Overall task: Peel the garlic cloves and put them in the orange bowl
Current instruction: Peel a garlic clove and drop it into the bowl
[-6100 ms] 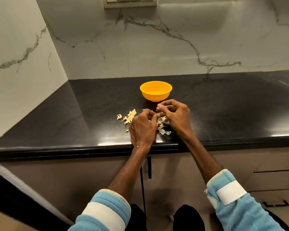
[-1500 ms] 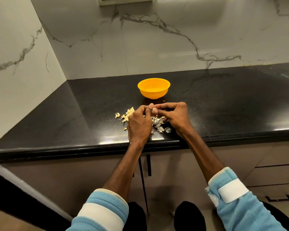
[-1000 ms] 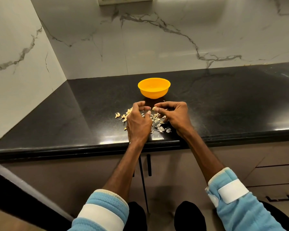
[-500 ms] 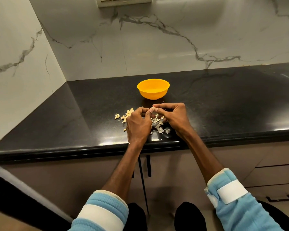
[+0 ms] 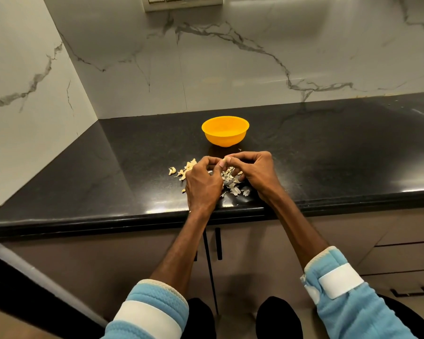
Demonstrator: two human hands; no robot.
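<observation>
An orange bowl (image 5: 225, 130) stands on the black counter (image 5: 328, 152), just beyond my hands. My left hand (image 5: 202, 184) and my right hand (image 5: 257, 173) meet fingertip to fingertip above the counter and together pinch a small pale garlic clove (image 5: 225, 159), mostly hidden by the fingers. Loose garlic cloves and skins (image 5: 185, 170) lie left of my left hand, and more pale peel scraps (image 5: 234, 185) sit on the counter between and under both hands.
White marble walls rise behind and to the left of the counter, forming a corner at the back left. A switch plate (image 5: 181, 2) is on the back wall. The counter's front edge (image 5: 132, 221) runs above cabinet doors with black handles (image 5: 218, 243).
Over the last second my left thumb and fingers came back onto the clove at my right fingertips. Both hands stay in the same spot over the peel scraps.
</observation>
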